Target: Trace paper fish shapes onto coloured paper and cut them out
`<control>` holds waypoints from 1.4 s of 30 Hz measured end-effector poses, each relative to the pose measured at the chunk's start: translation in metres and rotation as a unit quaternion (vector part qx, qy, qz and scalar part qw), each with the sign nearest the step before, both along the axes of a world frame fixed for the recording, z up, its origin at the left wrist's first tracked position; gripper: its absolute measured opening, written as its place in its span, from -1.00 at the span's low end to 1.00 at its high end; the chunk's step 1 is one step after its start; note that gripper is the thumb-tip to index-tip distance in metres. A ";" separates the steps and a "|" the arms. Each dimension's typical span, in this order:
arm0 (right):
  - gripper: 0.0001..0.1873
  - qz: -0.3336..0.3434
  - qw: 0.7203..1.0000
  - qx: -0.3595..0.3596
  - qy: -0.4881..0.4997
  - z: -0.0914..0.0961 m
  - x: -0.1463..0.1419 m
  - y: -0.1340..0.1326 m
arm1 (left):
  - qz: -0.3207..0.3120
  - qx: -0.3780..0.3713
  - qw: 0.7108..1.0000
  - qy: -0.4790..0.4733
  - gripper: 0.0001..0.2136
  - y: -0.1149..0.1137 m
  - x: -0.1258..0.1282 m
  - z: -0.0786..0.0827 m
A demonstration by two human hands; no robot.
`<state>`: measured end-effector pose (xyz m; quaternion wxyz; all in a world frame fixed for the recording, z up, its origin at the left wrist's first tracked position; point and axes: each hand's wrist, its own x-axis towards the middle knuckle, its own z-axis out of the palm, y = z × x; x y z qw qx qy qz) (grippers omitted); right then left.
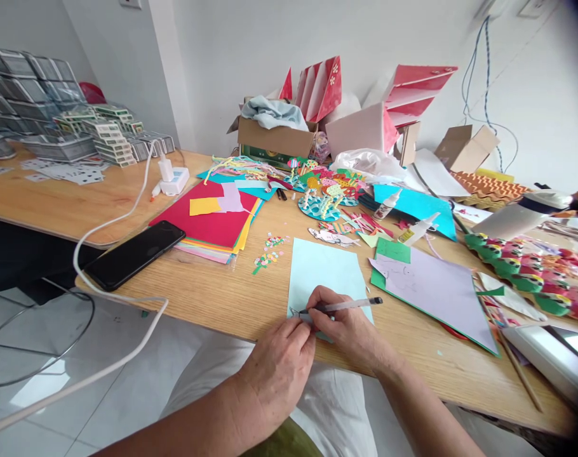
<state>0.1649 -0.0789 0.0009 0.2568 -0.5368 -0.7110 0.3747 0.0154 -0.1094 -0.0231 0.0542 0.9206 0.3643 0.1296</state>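
Observation:
A light blue sheet of paper (324, 270) lies before me at the table's front edge. My right hand (346, 320) is closed around a pen (350, 305), its tip down at the sheet's lower left corner. Small dark lines (295, 311) show on the paper there. Beside the pen tip, my left hand (286, 349) rests at the sheet's lower edge, fingers bent and pressed together. A small greyish bit shows under its fingertips, too hidden to name. To the right lies a lavender sheet (432, 295) with faint drawn lines, on top of green paper (394, 250).
Left are a black phone (136, 254), a white cable (122, 212) and stacked coloured paper (208, 222). Tiny paper cutouts (267, 259) lie by the sheet. Behind are glue bottles (387, 204) and paper crafts (327, 184). A stick (520, 371) and white tumbler (517, 212) are right.

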 end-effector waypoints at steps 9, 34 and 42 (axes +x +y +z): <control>-0.88 0.000 1.000 0.022 -0.018 0.000 -0.001 -0.001 | 0.003 -0.016 1.000 0.012 -0.73 -0.001 -0.001 0.001; -0.88 0.002 1.000 0.031 0.004 -0.005 0.000 0.001 | -0.001 -0.010 1.000 0.009 -0.76 0.000 0.000 0.001; -0.88 -0.004 1.000 0.022 0.005 -0.006 0.002 0.000 | 0.000 -0.024 1.000 0.008 -0.73 0.000 0.000 0.001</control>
